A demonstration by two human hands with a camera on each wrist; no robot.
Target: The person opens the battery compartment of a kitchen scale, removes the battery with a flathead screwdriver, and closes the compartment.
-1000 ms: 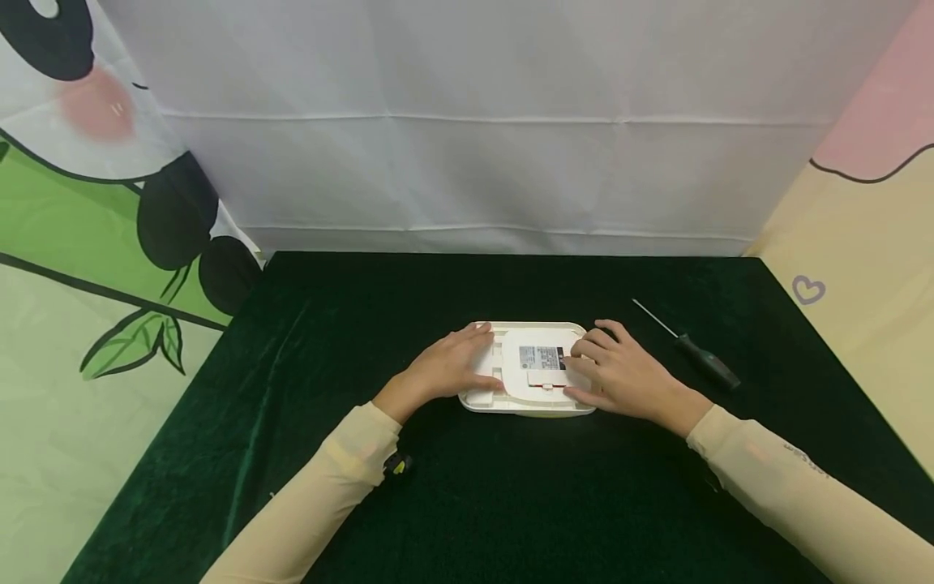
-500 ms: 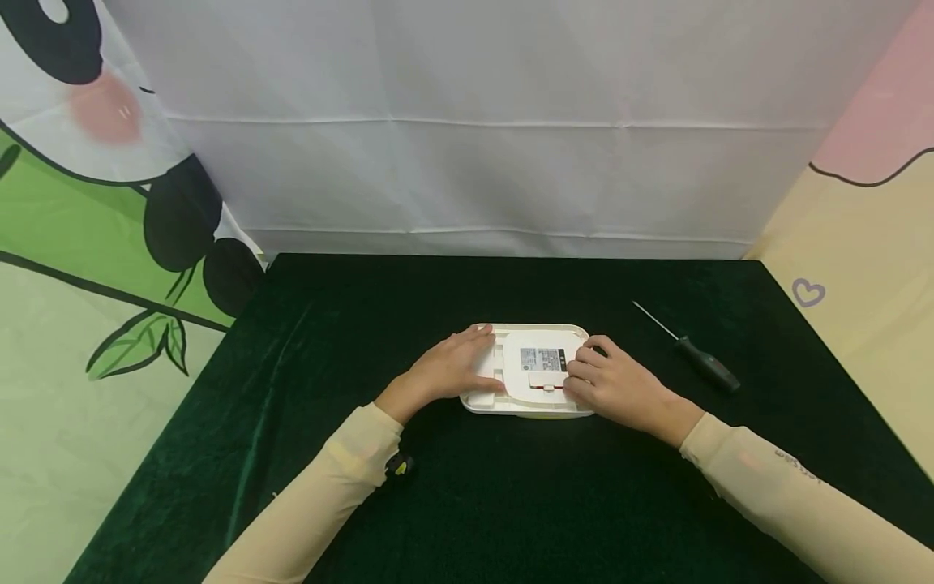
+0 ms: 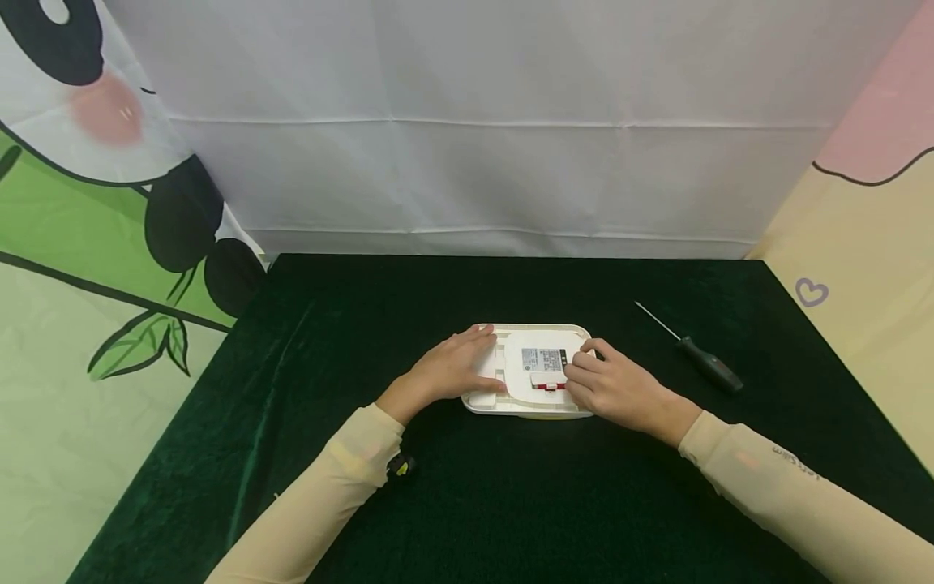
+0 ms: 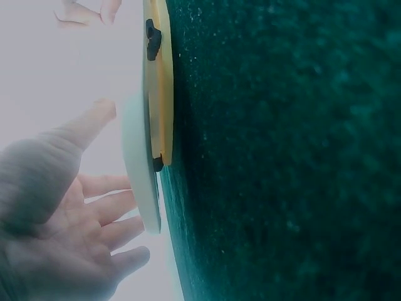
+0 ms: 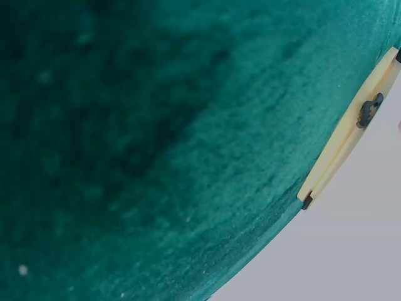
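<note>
A white plastic device (image 3: 514, 389) with rounded corners lies on the dark cloth, its labelled underside facing up. Set into it is a small white battery cover (image 3: 547, 378), with a strip of red showing along its near edge. My left hand (image 3: 448, 367) rests on the device's left end, thumb and fingers spread apart. In the left wrist view those fingers touch the device's rim (image 4: 143, 182). At the cover's right end, the curled fingers of my right hand (image 3: 616, 385) pinch it; the fingertips are partly hidden. The right wrist view mostly misses that hand.
To the right of the device lies a screwdriver (image 3: 704, 361) with a dark handle, its shaft pointing away. The dark green cloth (image 3: 409, 503) covers the table. Behind the table's far edge hangs a white sheet (image 3: 438, 178).
My right hand's fingers have drawn in from a spread pose to a curled one at the battery cover. More red shows along the cover's near edge. My left hand has stayed in place.
</note>
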